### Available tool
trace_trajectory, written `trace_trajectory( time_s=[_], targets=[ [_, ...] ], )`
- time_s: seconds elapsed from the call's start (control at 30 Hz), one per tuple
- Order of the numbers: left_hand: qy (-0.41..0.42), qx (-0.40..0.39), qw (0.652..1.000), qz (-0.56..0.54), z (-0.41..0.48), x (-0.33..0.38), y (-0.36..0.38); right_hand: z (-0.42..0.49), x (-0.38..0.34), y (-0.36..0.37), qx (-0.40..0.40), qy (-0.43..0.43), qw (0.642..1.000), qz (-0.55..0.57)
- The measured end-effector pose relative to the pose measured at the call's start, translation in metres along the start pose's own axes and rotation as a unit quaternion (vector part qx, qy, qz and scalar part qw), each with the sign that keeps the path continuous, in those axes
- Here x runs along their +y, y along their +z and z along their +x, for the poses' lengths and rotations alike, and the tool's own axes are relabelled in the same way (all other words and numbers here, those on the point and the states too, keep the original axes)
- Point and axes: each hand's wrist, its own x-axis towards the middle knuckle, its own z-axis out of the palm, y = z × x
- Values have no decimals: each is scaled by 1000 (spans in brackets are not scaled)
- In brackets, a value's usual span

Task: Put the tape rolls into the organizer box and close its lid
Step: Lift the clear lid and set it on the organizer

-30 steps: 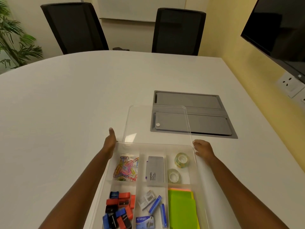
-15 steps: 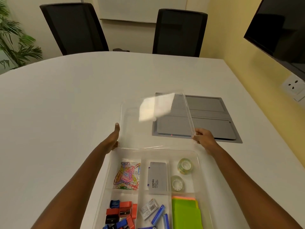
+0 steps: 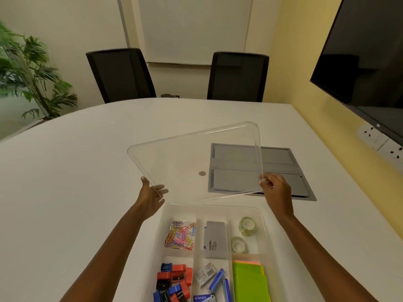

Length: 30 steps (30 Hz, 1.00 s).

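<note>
Head view: left hand (image 3: 152, 192) and right hand (image 3: 275, 188) each grip near corner of clear lid (image 3: 196, 162), tilted above far edge of organizer box (image 3: 263, 221). Tape rolls (image 3: 246, 226) sit in far-right compartment. Advice: level lid, align corners, press evenly.

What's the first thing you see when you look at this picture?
A big clear lid held up in the air by the left hand and the right hand, above the far end of an open box. Next, the bright paper clips in its far left section and two tape rolls in the far right.
</note>
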Motion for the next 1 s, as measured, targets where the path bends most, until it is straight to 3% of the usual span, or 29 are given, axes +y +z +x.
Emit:
trace_trajectory(
  time_s=[0.13, 0.33, 0.53, 0.63, 0.8, 1.0],
  targets=[
    [-11, -65, 996, -56, -20, -5, -13, -15, -5, -12, -7, 11, 1000, 24],
    [-8, -167, 976, -142, -51, -19, -31, -33, 0, -32, -91, 119, 985, 82],
    [49, -64, 996, 28, -58, -47, -39, -46, 13, -40, -206, 246, 936, 147],
    [64, -84, 989, 104, -62, -61, -39, -54, 18, -42, -210, 314, 912, 161],
    [84, -69, 974, 198, -67, -78, -36, -72, 26, -30, -193, 317, 928, 26],
    [91, -42, 968, 232, -73, -87, -32, -83, 24, -14, -185, 308, 932, -39]
  ],
)
